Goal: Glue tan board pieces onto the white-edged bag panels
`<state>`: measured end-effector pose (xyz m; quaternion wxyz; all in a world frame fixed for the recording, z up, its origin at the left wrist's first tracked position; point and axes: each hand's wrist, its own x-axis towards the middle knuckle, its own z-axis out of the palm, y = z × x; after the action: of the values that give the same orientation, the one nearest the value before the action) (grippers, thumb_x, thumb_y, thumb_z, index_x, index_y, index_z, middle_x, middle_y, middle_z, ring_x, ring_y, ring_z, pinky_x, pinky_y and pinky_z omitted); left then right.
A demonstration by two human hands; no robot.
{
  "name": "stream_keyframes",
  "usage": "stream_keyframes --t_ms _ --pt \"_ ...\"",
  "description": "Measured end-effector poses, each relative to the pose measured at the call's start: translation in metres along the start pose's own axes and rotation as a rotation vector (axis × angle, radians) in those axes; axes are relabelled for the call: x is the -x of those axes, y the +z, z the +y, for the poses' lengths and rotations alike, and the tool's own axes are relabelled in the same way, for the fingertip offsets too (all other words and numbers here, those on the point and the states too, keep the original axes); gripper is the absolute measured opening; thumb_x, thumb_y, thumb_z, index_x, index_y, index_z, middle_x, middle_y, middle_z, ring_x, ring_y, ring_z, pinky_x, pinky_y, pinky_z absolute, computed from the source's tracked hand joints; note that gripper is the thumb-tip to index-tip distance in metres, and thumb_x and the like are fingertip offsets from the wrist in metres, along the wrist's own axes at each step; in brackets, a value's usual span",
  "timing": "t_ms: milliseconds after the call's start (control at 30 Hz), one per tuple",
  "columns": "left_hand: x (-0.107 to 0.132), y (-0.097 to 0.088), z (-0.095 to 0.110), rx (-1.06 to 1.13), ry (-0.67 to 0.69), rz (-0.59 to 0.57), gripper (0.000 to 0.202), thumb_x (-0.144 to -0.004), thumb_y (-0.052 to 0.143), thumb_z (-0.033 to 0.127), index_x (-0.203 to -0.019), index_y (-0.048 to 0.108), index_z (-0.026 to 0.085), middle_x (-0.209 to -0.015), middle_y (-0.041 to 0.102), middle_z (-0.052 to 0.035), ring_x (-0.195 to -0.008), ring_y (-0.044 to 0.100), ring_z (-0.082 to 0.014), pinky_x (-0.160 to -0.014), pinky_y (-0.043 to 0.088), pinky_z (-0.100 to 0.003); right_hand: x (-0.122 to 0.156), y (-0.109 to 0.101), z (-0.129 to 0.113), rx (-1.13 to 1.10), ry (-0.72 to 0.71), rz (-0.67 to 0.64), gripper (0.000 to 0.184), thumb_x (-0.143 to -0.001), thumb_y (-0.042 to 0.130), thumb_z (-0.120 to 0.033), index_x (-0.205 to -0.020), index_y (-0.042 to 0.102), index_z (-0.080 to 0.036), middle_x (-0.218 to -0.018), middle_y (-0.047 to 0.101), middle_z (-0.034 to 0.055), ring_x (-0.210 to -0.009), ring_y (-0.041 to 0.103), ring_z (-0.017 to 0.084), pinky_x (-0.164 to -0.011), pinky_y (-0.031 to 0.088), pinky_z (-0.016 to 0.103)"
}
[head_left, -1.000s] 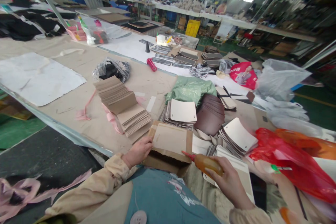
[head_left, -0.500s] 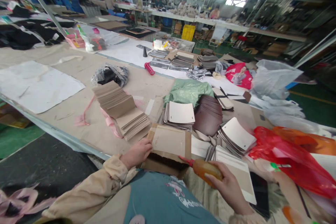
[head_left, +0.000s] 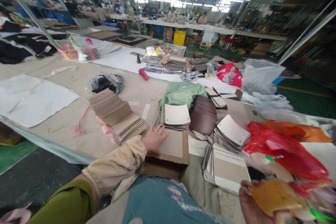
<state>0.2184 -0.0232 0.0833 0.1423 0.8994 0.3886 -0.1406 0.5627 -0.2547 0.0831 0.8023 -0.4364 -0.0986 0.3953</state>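
My left hand (head_left: 155, 140), fingers spread, reaches over the far edge of a beige panel (head_left: 172, 144) lying on a cardboard box (head_left: 164, 167). Its fingertips are close to a stack of cream panels (head_left: 176, 114) with small slots. At the lower right, my right hand (head_left: 250, 201) is wrapped round an amber squeeze bottle (head_left: 278, 196), beside a stack of white-edged panels (head_left: 229, 171). The bottle is partly blurred. Left of the box stands a long fanned stack of tan pieces (head_left: 112, 113).
A red plastic bag (head_left: 286, 150) lies at the right near my right hand. Behind the stacks are dark brown pieces (head_left: 203, 115) and a green plastic bag (head_left: 182, 92). Another cream stack (head_left: 232, 131) stands to the right. People work at far tables.
My right hand has carried the squeeze bottle away from the panel, to the lower right. My left hand has left the panel's left edge and stretched forward, its fingers spreading.
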Motion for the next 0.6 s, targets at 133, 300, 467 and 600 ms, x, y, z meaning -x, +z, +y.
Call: stream_keyframes --t_ms 133,300,467,600 --pt "-0.007 0.001 0.003 -0.023 0.026 -0.044 0.122 -0.051 0.077 0.052 -0.148 0.009 0.023 -0.151 0.014 -0.0272 -0.139 0.015 -0.0409 -0.102 0.006 -0.07 -0.006 -0.064 -0.009 0.24 -0.104 0.187 0.053 -0.07 0.074 -0.041 -0.119 0.058 -0.031 -0.11 0.063 0.0018 -0.095 0.061 0.022 -0.086 0.053 0.041" --pt "-0.005 0.002 0.004 -0.061 0.014 -0.032 0.114 -0.055 0.074 0.046 -0.148 0.013 0.022 -0.149 0.02 -0.0251 -0.137 0.021 -0.0383 -0.104 0.009 -0.067 -0.007 -0.128 0.007 0.468 -0.108 0.352 0.064 -0.053 0.081 -0.035 -0.112 0.06 -0.025 -0.104 0.065 -0.0002 -0.098 0.062 0.021 -0.093 0.049 0.039" --pt "-0.003 -0.001 0.008 -0.114 0.021 -0.03 0.111 -0.055 0.073 0.043 -0.148 0.015 0.021 -0.142 0.031 -0.0246 -0.132 0.028 -0.0387 -0.103 0.012 -0.065 -0.015 -0.167 0.033 0.548 -0.174 0.515 0.062 -0.047 0.08 -0.038 -0.103 0.06 -0.02 -0.089 0.066 -0.0017 -0.089 0.064 0.021 -0.088 0.052 0.04" --pt "-0.002 -0.005 0.011 -0.127 0.042 0.022 0.116 -0.051 0.076 0.046 -0.148 0.017 0.023 -0.131 0.04 -0.0218 -0.124 0.036 -0.0408 -0.102 0.016 -0.064 -0.018 -0.179 0.04 0.626 -0.17 0.503 0.049 -0.048 0.08 -0.036 -0.09 0.057 -0.023 -0.063 0.058 -0.0078 -0.057 0.062 0.019 -0.061 0.057 0.037"
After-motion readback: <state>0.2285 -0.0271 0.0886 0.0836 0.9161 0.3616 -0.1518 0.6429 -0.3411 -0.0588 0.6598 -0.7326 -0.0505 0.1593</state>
